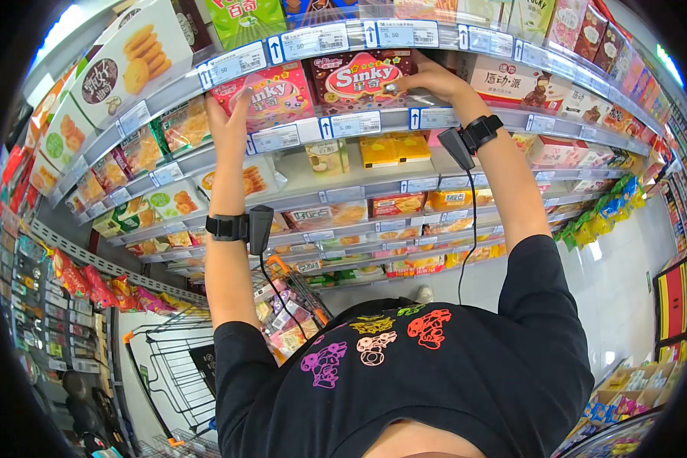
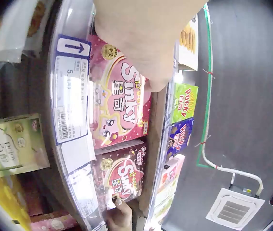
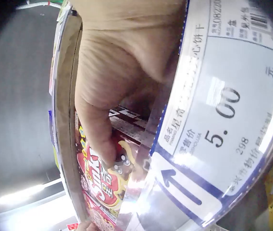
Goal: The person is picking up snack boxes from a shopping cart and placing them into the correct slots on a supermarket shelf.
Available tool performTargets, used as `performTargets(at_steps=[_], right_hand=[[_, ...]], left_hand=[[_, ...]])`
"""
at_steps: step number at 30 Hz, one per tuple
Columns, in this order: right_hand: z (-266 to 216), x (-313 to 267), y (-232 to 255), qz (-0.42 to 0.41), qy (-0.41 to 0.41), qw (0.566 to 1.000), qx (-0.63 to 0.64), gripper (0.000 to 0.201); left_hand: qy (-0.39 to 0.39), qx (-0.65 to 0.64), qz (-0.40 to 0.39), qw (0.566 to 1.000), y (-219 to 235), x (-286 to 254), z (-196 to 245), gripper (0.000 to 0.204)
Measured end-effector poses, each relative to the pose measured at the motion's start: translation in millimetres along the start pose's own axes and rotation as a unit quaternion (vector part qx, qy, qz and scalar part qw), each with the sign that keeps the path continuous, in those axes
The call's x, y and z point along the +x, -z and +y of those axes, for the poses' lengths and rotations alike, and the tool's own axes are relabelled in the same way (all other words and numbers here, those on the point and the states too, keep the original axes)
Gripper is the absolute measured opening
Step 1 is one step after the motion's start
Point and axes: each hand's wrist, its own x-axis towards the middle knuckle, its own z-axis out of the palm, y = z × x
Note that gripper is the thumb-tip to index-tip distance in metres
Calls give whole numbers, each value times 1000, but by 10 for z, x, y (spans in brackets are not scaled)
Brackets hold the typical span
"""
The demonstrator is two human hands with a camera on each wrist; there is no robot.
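Observation:
Side by side on a shelf stand a pink Sinky box and a dark brown Sinky box. My left hand is at the pink box's left side, its thumb on the front and its other fingers hidden. At the brown box's right end, my right hand grips it with the thumb on the front face; the remaining fingers are out of sight beside the box. Both boxes stand upright behind the price-label strip.
Lower shelves hold a pale green box and yellow packs. A large biscuit box stands at the upper left. A wire shopping cart with goods is at the lower left, and bagged snacks hang at the right.

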Motion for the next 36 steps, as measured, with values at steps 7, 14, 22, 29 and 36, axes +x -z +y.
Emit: performTargets(at_steps=[7, 14, 22, 29, 36], right_hand=[[-87, 26, -46, 20, -46, 999, -12, 75], [-330, 50, -237, 24, -49, 991, 123, 52], [-281, 198, -335, 61, -22, 936, 345, 28], [-115, 241, -166, 64, -38, 932, 354, 24], [-108, 240, -173, 63, -57, 914, 397, 25]], left_hand=[[45, -26, -35, 998, 45, 14, 7, 52], [33, 5, -60, 998, 37, -28, 84, 57], [-49, 96, -55, 993, -8, -8, 61, 68], [-70, 206, -12, 976, -26, 38, -166, 85], [8, 111, -33, 993, 17, 63, -103, 85]])
